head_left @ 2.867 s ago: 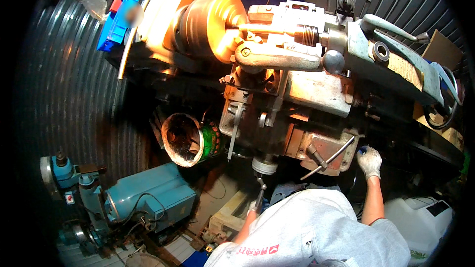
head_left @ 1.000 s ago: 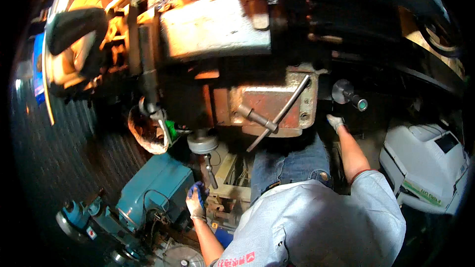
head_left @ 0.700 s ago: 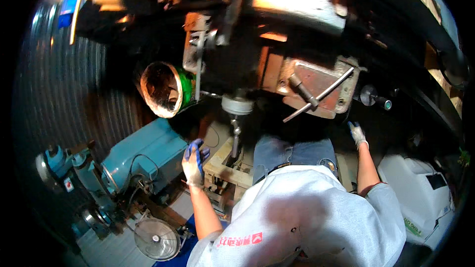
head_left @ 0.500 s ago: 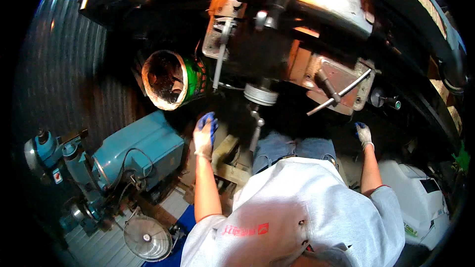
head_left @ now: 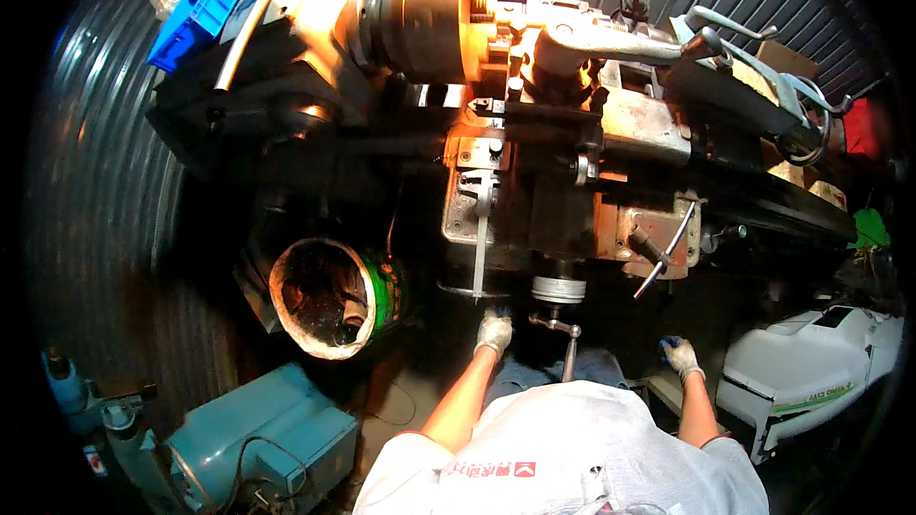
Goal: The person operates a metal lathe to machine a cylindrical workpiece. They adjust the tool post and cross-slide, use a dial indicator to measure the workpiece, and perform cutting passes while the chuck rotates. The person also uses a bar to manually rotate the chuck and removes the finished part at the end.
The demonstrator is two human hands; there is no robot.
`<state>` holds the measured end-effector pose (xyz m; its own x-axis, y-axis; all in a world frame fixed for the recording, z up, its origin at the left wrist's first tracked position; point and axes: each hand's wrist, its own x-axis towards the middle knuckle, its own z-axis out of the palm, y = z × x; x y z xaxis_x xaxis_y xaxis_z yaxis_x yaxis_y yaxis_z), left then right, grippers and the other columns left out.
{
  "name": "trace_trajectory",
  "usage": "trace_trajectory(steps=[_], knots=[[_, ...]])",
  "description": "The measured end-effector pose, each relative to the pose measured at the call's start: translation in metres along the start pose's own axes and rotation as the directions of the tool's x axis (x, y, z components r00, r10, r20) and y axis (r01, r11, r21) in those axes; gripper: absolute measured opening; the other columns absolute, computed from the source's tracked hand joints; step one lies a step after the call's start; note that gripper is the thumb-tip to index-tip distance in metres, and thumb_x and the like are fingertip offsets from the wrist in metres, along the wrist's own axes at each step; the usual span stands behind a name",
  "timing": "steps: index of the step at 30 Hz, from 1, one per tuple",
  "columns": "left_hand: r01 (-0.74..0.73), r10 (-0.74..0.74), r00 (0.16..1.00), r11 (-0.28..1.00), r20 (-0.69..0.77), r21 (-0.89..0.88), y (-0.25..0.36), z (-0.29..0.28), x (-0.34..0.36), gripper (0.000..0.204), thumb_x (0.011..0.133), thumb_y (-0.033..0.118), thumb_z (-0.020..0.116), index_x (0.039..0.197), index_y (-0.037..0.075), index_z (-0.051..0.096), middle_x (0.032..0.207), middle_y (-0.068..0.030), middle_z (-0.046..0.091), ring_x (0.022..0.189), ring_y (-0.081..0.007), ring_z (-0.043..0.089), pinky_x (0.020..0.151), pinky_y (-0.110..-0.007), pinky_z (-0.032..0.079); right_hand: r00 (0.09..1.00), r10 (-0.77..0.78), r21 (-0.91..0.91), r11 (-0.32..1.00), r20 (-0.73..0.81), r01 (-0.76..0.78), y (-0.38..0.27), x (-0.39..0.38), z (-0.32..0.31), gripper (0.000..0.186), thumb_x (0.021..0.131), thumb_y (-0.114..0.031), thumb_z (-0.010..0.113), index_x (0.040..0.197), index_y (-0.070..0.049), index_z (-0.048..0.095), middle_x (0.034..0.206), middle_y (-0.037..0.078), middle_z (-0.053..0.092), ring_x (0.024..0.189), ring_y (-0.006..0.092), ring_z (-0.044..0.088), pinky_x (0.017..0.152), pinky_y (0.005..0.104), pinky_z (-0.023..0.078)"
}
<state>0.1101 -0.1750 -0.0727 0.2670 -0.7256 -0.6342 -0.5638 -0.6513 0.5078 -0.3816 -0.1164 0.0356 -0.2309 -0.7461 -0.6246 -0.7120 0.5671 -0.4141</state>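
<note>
One gloved left hand (head_left: pixel 493 332), fingertips in shadow, is just below the caliper (head_left: pixel 482 243) on the carriage (head_left: pixel 461 220) of the metal lathe (head_left: pixel 644 124), left of the crank handwheel (head_left: pixel 558 290); the gloved right hand (head_left: pixel 680 356), fingers curled, is near the white-cased machine (head_left: pixel 811 362); whether either hand grips anything I cannot tell
</note>
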Motion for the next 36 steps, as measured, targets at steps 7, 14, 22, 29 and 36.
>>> trace_trajectory(steps=[7, 14, 22, 29, 36], knots=[[-0.054, 0.056, 0.997, 0.998, 0.052, -0.025, 0.040, -0.007, -0.011, 0.047, 0.085, 0.032, 0.053, 0.119, 0.000, 0.053, 0.114, -0.0291, 0.060, 0.108, -0.0411, 0.058, 0.091, -0.047, 0.047, 0.998, 0.057, -0.006, 0.998, -0.020, -0.057, 0.080, -0.011, 0.033, 0.032, 0.088, -0.025, 0.064, 0.109, 0.000, 0.065, 0.091, 0.010, 0.070, 0.067, 0.0168, 0.063, 0.059, 0.0304, 0.051], [-0.106, 0.102, 0.990, 0.994, 0.096, 0.032, 0.037, 0.023, -0.004, 0.039, 0.084, 0.028, 0.053, 0.109, 0.000, 0.063, 0.114, -0.0253, 0.061, 0.108, -0.0394, 0.059, 0.091, -0.046, 0.048, 0.993, 0.086, -0.054, 0.995, 0.082, -0.081, 0.009, -0.024, 0.030, 0.044, 0.085, -0.039, 0.060, 0.111, -0.004, 0.066, 0.115, 0.018, 0.064, 0.110, 0.0332, 0.059, 0.094, 0.0390, 0.046], [-0.195, 0.079, 0.942, 0.921, 0.327, 0.338, -0.002, 0.051, 0.029, 0.030, 0.081, 0.023, 0.054, 0.092, 0.001, 0.070, 0.104, -0.0211, 0.066, 0.099, -0.0366, 0.064, 0.086, -0.045, 0.051, 0.986, 0.123, -0.150, 0.983, 0.117, -0.105, -0.096, -0.048, 0.030, 0.044, 0.084, -0.038, 0.060, 0.112, -0.004, 0.066, 0.111, 0.019, 0.066, 0.105, 0.0329, 0.062, 0.092, 0.0395, 0.048], [-0.122, 0.022, 0.926, 0.962, 0.377, 0.243, 0.033, 0.014, 0.010, 0.035, 0.087, 0.027, 0.048, 0.095, 0.002, 0.070, 0.108, -0.0240, 0.064, 0.105, -0.0368, 0.062, 0.090, -0.045, 0.049, 0.992, 0.114, -0.134, 0.985, 0.056, -0.106, -0.110, -0.069, 0.083, 0.046, 0.084, -0.039, 0.059, 0.112, -0.003, 0.066, 0.114, 0.021, 0.063, 0.110, 0.0366, 0.058, 0.096, 0.0422, 0.045], [-0.304, 0.121, 0.843, 0.911, 0.524, 0.279, 0.004, 0.032, 0.027, 0.034, 0.086, 0.027, 0.049, 0.097, 0.002, 0.070, 0.107, -0.0231, 0.065, 0.105, -0.0363, 0.062, 0.091, -0.045, 0.049, 0.994, 0.103, 0.422, 0.903, -0.035, -0.078, -0.185, -0.111, 0.080, 0.033, 0.090, -0.019, 0.059, 0.117, 0.001, 0.061, 0.104, 0.015, 0.069, 0.095, 0.0222, 0.067, 0.087, 0.0312, 0.049]])
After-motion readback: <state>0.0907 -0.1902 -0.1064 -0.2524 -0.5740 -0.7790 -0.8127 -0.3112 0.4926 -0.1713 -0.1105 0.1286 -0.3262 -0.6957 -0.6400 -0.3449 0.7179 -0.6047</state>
